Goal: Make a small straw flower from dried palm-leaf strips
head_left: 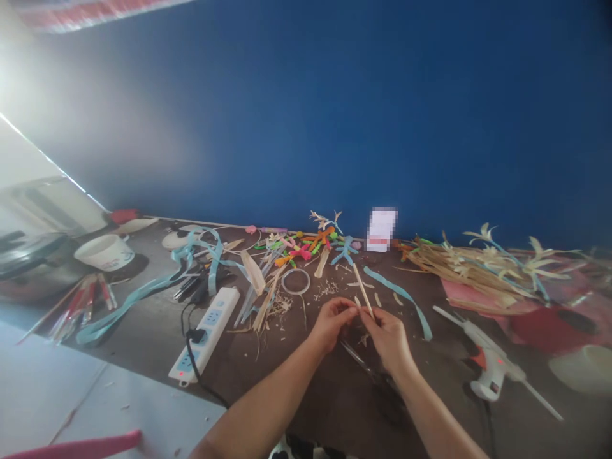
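Over the dark table, I see the right hand pinching a slim, straight, pale stick between closed fingertips; just beside it, the curled left hand nips a pointed pale sliver. Fuzzy blue stems lie beyond.

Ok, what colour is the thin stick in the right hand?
Pale cream: the thin stick in the right hand shows best in the head view.

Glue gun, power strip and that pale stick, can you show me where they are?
Glue gun (pixel 497 358): head view, on its white body.
Power strip (pixel 210 333): head view, mid-casing.
Pale stick (pixel 364 291): head view, halfway along its shaft.
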Demonstrator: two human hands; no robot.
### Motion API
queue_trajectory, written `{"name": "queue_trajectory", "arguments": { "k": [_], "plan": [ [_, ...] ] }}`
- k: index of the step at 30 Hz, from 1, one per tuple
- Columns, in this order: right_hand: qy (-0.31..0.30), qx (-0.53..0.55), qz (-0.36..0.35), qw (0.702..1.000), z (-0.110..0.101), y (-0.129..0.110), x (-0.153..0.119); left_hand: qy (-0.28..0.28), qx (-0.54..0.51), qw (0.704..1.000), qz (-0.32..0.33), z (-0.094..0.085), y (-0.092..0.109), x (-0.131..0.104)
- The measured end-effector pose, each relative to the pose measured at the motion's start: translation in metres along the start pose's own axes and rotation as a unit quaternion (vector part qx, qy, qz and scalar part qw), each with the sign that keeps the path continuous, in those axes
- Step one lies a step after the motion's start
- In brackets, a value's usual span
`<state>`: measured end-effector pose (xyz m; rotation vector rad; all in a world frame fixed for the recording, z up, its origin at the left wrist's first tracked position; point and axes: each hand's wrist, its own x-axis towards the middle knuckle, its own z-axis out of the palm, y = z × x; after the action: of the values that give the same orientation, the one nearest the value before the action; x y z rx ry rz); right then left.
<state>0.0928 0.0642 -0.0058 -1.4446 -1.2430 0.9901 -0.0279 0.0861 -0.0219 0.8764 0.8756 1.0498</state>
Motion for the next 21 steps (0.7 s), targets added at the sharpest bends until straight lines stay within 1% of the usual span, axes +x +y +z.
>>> {"name": "queue_trajectory", "arguments": {
  "k": [3,7,11,13,17,19,21],
  "plan": [
    [-0.025,-0.056,-0.037,0.997,0.001,0.003,0.0,0.012,0.002,1.0,0.015,-0.001,-0.002,0.001],
    [-0.041,-0.103,-0.047,0.993,-0.001,0.003,0.002,0.018,0.003,1.0,0.013,-0.002,-0.002,0.001],
    [-0.025,-0.151,-0.05,0.987,-0.012,-0.002,0.007,0.025,0.019,0.999,0.012,0.0,-0.001,0.0],
    [-0.037,-0.198,-0.057,0.978,-0.018,-0.007,0.009,0.02,0.03,0.999,0.006,0.002,0.0,-0.001],
    [-0.1,-0.293,-0.08,0.948,-0.023,-0.014,0.011,0.018,0.074,0.997,0.013,0.004,0.003,-0.003],
    [-0.109,-0.324,-0.087,0.936,-0.022,-0.015,0.011,0.015,0.1,0.995,0.018,0.004,0.004,-0.004],
    [-0.105,-0.335,-0.09,0.932,-0.022,-0.013,0.01,0.009,0.119,0.993,0.026,0.004,0.003,-0.004]
  ]
}}
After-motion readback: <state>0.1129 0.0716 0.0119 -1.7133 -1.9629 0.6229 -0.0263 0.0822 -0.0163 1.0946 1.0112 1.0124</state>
